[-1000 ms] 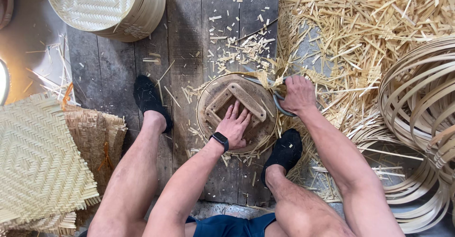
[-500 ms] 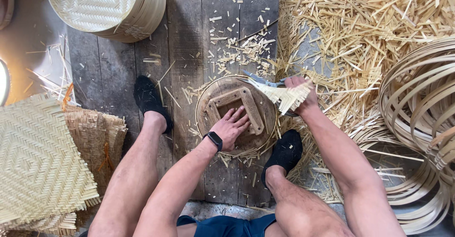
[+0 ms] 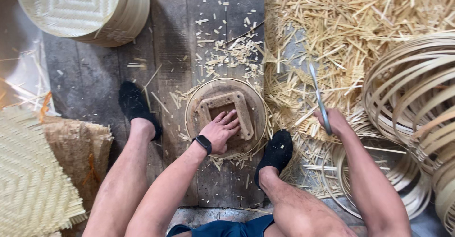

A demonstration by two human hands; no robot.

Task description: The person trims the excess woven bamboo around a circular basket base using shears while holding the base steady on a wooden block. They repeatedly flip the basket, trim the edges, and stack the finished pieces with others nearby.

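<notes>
Between feet: left hand (image 3: pixel 222 131) flat on round form (image 3: pixel 195 108) | right hand (image 3: pixel 334 121) grips blade (image 3: pixel 319 96)

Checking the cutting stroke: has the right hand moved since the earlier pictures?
Yes. The right hand, holding the knife, has swung rightward off the round wooden form, over the straw pile.

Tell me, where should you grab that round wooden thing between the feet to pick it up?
Probably by the raised square wooden frame in the middle of the round wooden form, coming from straight above. The form lies flat on the floorboards, so its thin rim is hard to get fingers under, while the frame's bars stick up with an opening. The left hand already rests there.
</notes>
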